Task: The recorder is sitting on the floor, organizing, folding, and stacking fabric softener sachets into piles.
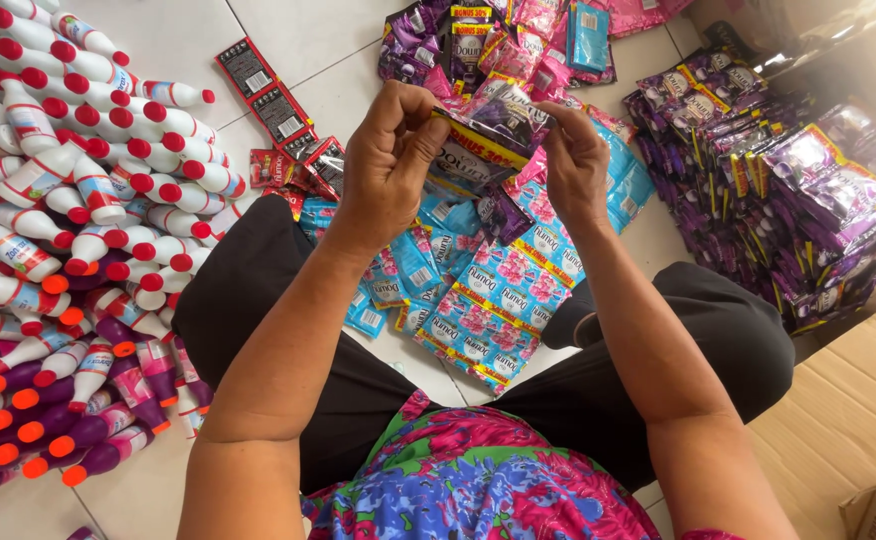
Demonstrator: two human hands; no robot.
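Dozens of small white bottles with red caps lie heaped on the tiled floor at the far left of my view, and below them sits a cluster of purple bottles with orange caps. Next to the heap I see a strip of black-and-red sachets running diagonally across the tiles. Moving inward, my left hand is raised in front of me, its fingers curled and pinched shut on the left edge of a purple sachet with a yellow band. That sachet is held up in the air between both hands, above a spread of blue sachets with pink flowers lying on the floor between my knees. My right hand grips the sachet's right edge, thumb and fingertips closed onto it. Beyond the hands, at the top of the view, I see a loose pile of mixed purple, pink and blue sachets. Further right stand tidy stacks of purple sachets, packed close together. At the far right edge, flattened brown cardboard lies on the floor just beside those stacks.
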